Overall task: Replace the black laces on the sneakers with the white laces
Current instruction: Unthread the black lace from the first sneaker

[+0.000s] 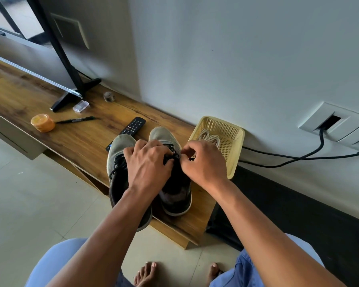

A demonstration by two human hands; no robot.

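Note:
Two grey-green sneakers stand side by side on the wooden shelf (75, 139), toes toward the wall. The left sneaker (118, 160) still carries its black laces (117, 165). Over the right sneaker (164, 135), my left hand (148, 165) curls on the lacing area and my right hand (203, 162) pinches a black lace (175, 155) between them. White laces (210, 138) lie coiled in a yellow mesh basket (235, 150) just right of the shoes.
A black remote (133, 126) lies behind the sneakers. Farther left are a black marker (76, 120), an orange tub (43, 122), a small clear box (80, 106) and a TV stand foot (71, 98). Black cables (298, 158) run along the wall to the right.

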